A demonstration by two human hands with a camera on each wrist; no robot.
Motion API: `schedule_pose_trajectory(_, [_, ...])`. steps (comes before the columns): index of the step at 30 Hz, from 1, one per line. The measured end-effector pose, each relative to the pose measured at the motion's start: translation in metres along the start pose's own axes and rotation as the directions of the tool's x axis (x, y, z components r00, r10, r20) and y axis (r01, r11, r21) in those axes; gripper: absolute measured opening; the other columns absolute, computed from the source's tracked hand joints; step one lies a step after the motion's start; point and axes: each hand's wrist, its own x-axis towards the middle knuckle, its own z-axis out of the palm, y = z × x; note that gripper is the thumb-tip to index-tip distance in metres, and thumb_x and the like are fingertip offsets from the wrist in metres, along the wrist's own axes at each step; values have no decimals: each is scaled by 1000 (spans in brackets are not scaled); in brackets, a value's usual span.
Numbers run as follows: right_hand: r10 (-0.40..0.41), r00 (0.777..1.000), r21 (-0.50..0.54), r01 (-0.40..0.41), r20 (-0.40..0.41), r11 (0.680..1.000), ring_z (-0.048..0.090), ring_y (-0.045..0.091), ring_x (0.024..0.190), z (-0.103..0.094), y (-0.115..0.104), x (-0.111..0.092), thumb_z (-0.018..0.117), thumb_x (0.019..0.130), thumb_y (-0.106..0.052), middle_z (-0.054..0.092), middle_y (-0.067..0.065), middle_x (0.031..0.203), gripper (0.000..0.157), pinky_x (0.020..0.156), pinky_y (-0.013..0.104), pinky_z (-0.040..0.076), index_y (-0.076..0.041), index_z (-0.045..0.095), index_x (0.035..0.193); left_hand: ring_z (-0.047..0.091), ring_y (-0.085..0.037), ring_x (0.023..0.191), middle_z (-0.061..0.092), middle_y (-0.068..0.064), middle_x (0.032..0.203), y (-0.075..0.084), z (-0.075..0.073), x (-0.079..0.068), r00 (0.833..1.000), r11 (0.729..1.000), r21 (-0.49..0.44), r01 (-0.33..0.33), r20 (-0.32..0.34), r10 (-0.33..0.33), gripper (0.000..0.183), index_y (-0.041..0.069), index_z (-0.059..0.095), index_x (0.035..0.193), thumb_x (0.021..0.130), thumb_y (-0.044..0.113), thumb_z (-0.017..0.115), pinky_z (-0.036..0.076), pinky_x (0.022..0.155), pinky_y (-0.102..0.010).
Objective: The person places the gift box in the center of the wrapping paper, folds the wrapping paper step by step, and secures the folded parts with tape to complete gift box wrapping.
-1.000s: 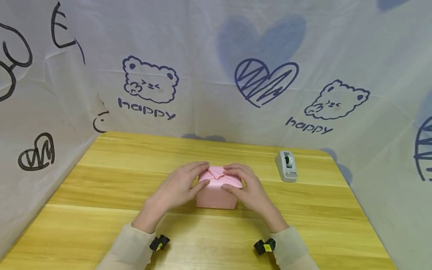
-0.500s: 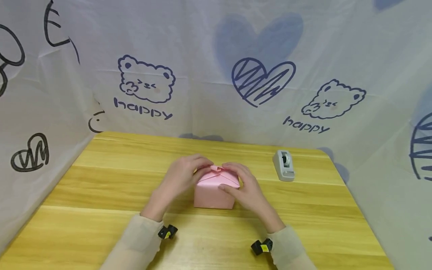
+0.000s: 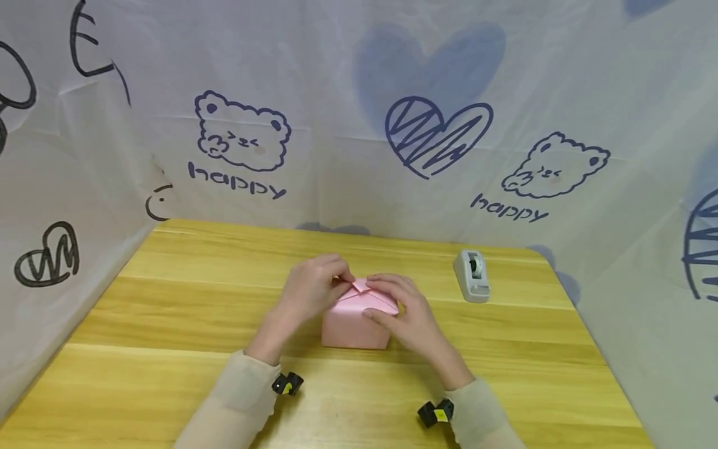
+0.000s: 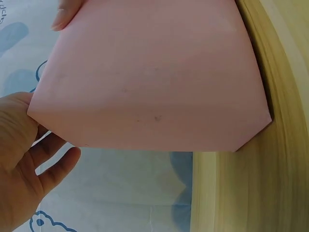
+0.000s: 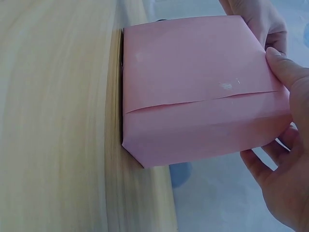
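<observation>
A pink paper-wrapped box (image 3: 356, 327) stands on the table, with folded flaps (image 3: 361, 288) on its top. My left hand (image 3: 311, 287) pinches the edge of the top fold between thumb and index finger. In the left wrist view, the other fingers of that left hand (image 4: 19, 159) lie loosely curled beyond the box's corner. My right hand (image 3: 409, 312) holds the box's right side, fingers over the top and thumb on the near face. A paper seam crosses the box (image 5: 203, 72) in the right wrist view, where the right thumb (image 5: 285, 67) presses near its upper edge.
A grey tape dispenser (image 3: 473, 277) with a roll in it stands at the right rear of the wood-grain table (image 3: 168, 324). White cloth (image 3: 336, 143) printed with hearts and bears hangs behind and at both sides. Both sleeves carry small black wrist cameras (image 3: 288, 383).
My left hand has shifted inward and changed from resting along the box's top left to pinching the fold, which was lifted and is lower again. The right hand keeps its hold.
</observation>
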Motion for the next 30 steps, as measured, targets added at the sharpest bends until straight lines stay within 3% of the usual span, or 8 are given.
schedule_pose_trajectory(6, [-67,997,-19,66,-25,998,45,16,125,0,2,1,74,82,-32,58,-6,128,41,105,37,37,-19,66,120,60,-6,69,65,9,78,0,-3,-4,1000,998,-59,2,25,-1,8,18,74,81,76,15,79,50,60,-20])
schedule_pose_trajectory(10, [-85,996,-26,85,-25,996,46,16,124,0,3,1,74,82,-31,58,-5,128,40,105,37,37,-17,67,118,58,-5,70,64,10,81,-1,-9,-10,995,993,-121,5,96,7,8,18,76,88,81,15,76,48,63,-18])
schedule_pose_trajectory(16, [-89,996,-38,88,-22,995,45,19,127,0,3,0,73,83,-33,59,-4,127,35,108,37,34,-16,69,113,58,-5,85,65,10,95,4,-18,-21,980,992,-125,8,199,17,17,19,74,101,89,29,67,50,76,-23])
schedule_pose_trajectory(22, [-158,987,-96,155,-24,983,47,19,125,0,2,1,72,84,-32,61,-1,125,32,109,35,34,-13,68,110,60,-12,101,64,4,113,6,-19,-26,976,995,-104,-13,214,35,32,14,71,111,88,36,67,50,89,-29])
schedule_pose_trajectory(30, [-162,987,-154,160,0,975,47,18,125,-2,0,0,70,85,-34,59,-2,126,34,108,35,36,-16,67,114,61,-15,103,66,-1,115,11,-17,-34,978,997,-49,-61,196,70,36,14,68,118,87,33,68,50,90,-29])
